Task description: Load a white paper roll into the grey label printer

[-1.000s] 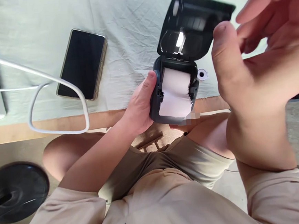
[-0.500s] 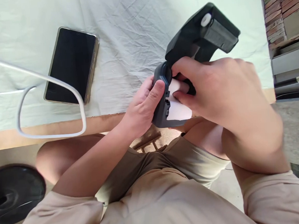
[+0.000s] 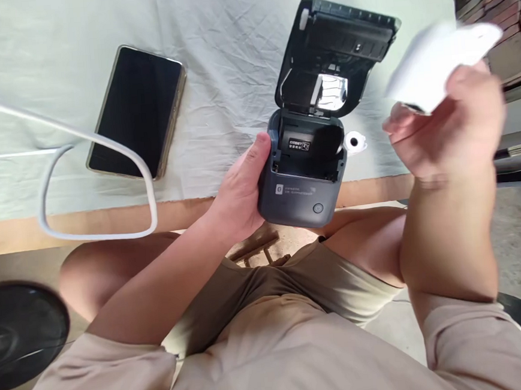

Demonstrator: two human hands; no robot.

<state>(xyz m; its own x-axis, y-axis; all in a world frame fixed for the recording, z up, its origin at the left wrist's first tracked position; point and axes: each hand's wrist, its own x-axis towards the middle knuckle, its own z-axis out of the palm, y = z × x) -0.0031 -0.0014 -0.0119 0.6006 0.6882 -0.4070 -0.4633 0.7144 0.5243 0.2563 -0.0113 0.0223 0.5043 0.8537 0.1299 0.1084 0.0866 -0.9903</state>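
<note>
My left hand is closed around the left side of a dark label printer, thumb along its edge. Its hinged lid stands raised, and the paper bay inside shows a small printed sticker. Off to the right, my right hand grips a white paper roll, raised above the cloth and blurred, its loose end sticking out rightward. A small white piece with a dark round centre shows just right of the printer bay; I cannot tell if it is attached.
A phone with a dark screen lies on the pale cloth. Over its lower corner loops a white cable. Down at the left is a round black object. Stacked bricks stand beyond the table's right edge.
The paper roll has come out of the printer bay and moved right with my right hand. The printer has turned so that its front and open bay face me.
</note>
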